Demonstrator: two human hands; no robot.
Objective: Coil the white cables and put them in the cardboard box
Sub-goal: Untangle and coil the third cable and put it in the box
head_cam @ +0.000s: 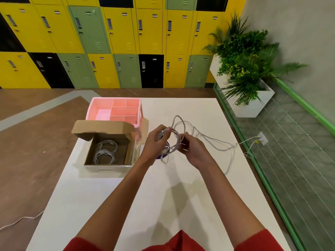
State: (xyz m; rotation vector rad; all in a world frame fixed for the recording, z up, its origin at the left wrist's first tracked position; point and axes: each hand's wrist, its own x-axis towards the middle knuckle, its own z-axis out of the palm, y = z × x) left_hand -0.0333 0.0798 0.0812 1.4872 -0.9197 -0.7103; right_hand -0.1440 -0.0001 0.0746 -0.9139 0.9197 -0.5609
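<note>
Two coils (106,151) lie in the cardboard box (101,126). Left hand (154,142) grips the part-wound white cable (174,148) above the table (199,109); right hand (192,151) pinches a loop. Loops stand roughly upright, and the slack tail runs rightward to the table edge. Risk: the tail snags and the loops spring loose.

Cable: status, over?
Left hand, right hand grip cable, part coiled. Two coils in box. Rest trails right across table. Path to box open.
</note>
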